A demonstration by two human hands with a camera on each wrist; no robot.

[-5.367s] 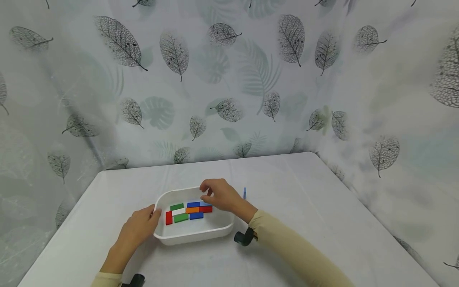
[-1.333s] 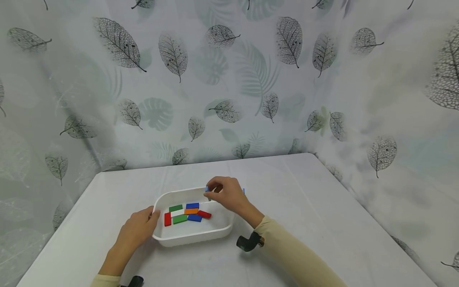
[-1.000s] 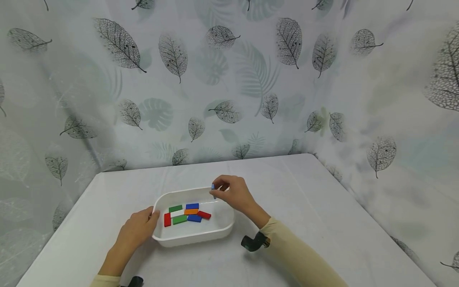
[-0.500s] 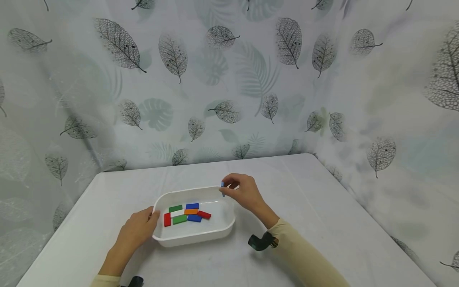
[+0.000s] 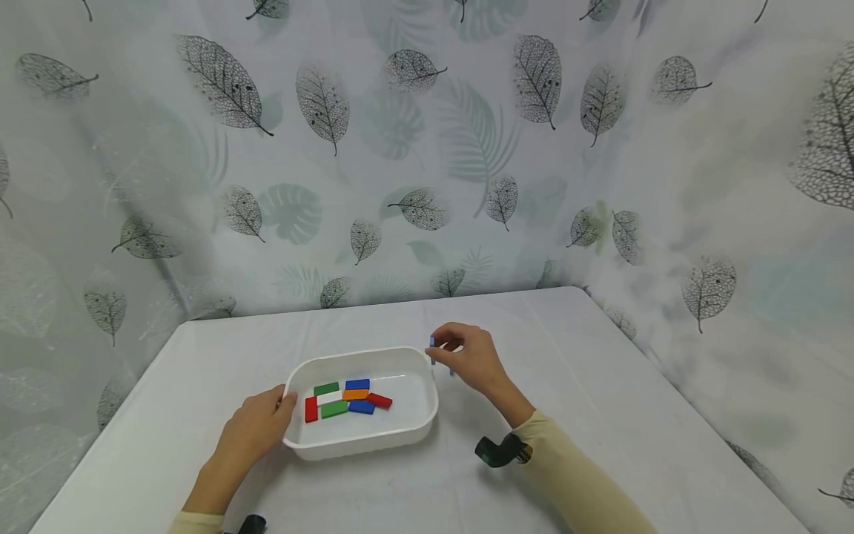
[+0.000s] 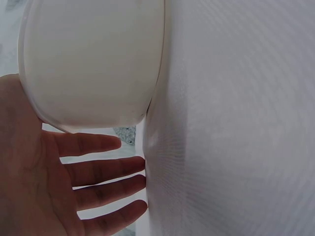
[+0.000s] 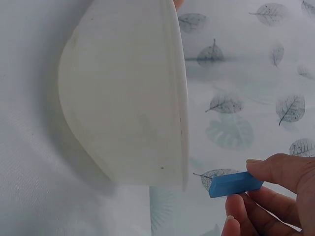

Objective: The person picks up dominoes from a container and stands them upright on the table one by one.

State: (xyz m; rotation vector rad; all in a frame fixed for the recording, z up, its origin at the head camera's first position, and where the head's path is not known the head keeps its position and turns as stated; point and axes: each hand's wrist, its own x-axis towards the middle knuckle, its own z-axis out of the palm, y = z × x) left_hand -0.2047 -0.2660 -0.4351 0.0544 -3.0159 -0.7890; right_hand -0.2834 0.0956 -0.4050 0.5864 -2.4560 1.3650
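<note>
1. The right hand [image 5: 472,360] pinched a light blue block [image 7: 234,184] between thumb and fingers, the block standing nearly upright in the head view, off the tray's right end and apart from its rim.
2. The left hand [image 5: 259,420] rested against the left end of the white tray [image 5: 360,443], its fingers straight and spread outside the wall.
3. Just under the right hand I saw a sliver of another blue piece [image 5: 451,372], mostly hidden.
4. Inside the tray, left of its middle, lay two green blocks [image 5: 335,409], a white block [image 5: 330,398], an orange block [image 5: 355,394], two dark blue blocks [image 5: 362,407] and two red blocks [image 5: 310,409], the right-hand red one slanted.
5. The white-covered table [image 5: 567,356] carried the tray; leaf-printed sheeting [image 5: 440,156] hung behind.
</note>
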